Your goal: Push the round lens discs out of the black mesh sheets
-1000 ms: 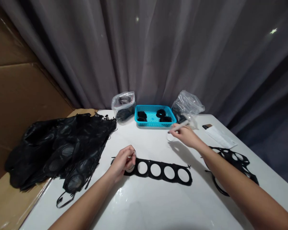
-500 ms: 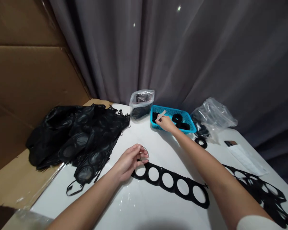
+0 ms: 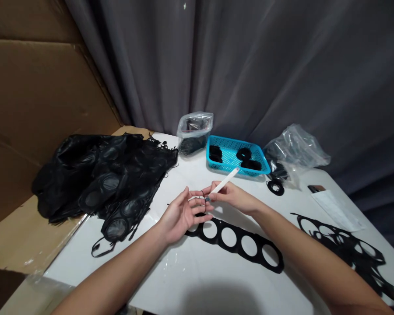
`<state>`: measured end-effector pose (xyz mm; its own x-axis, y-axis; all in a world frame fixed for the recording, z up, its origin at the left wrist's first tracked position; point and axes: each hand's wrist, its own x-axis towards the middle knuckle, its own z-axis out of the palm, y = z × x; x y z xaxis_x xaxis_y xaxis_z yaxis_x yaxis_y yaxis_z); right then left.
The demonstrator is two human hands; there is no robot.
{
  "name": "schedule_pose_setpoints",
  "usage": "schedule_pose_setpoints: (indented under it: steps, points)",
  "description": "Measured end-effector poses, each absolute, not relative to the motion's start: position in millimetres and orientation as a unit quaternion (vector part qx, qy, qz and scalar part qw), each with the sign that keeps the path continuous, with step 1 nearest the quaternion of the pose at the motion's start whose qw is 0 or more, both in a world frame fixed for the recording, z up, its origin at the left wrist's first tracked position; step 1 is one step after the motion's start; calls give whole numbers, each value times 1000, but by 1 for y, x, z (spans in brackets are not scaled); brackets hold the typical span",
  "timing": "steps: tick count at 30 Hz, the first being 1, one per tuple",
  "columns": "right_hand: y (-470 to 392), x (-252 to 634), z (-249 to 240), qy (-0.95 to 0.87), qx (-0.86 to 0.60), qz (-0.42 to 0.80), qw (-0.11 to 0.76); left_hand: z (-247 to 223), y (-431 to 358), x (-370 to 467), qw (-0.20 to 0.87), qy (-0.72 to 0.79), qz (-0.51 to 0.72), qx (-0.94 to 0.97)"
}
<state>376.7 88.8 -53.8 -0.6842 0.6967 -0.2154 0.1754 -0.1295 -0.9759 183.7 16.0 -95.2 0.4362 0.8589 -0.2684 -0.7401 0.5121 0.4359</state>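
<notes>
At the middle of the table, my left hand holds a thin dark ring at its fingertips, the other fingers loosely spread. My right hand meets it there, its fingers pinched on a slim white stick that slants up to the right. A small bluish-grey bit shows at the stick's lower end, beside the ring; what it is I cannot make out. Beneath both hands lies a black strip with a row of large round holes, its left end partly covered by my left hand.
A blue basket with black rings stands behind my hands, beside a clear bag of black pieces. A black heap lies left. To the right are another plastic bag, a black ring, a white sheet and more black strips.
My right hand has come back from the basket with the white stick to my left hand. The ring at my left fingertips now looks dark-edged. The view has shifted slightly.
</notes>
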Motion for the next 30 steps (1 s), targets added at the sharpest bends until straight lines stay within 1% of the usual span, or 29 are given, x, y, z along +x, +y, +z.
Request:
schedule_pose_setpoints:
  steps: [5, 12, 16, 19, 22, 24, 26, 28, 30]
  points:
    - [86, 379, -66, -588, -332, 703, 225, -96, 15, 185, 844, 226, 463, 148]
    - [78, 386, -63, -504, -342, 752, 253, -93, 12, 186, 831, 238, 462, 197]
    - [76, 389, -69, -393, -345, 798, 299, -91, 10, 186, 799, 273, 473, 251]
    - [76, 392, -75, -305, -346, 830, 314, -92, 9, 186, 782, 291, 469, 290]
    - [80, 399, -75, -318, -318, 833, 321, -93, 9, 186, 783, 280, 460, 311]
    - [91, 408, -69, -380, -349, 787, 339, -93, 11, 185, 779, 267, 474, 310]
    - [113, 423, -59, -457, -413, 691, 378, -92, 13, 182, 763, 263, 506, 305]
    - [145, 444, -48, -545, -455, 549, 441, -91, 17, 179, 743, 276, 534, 295]
    - [180, 467, -40, -654, -504, 359, 435, -91, 21, 175, 728, 297, 551, 278]
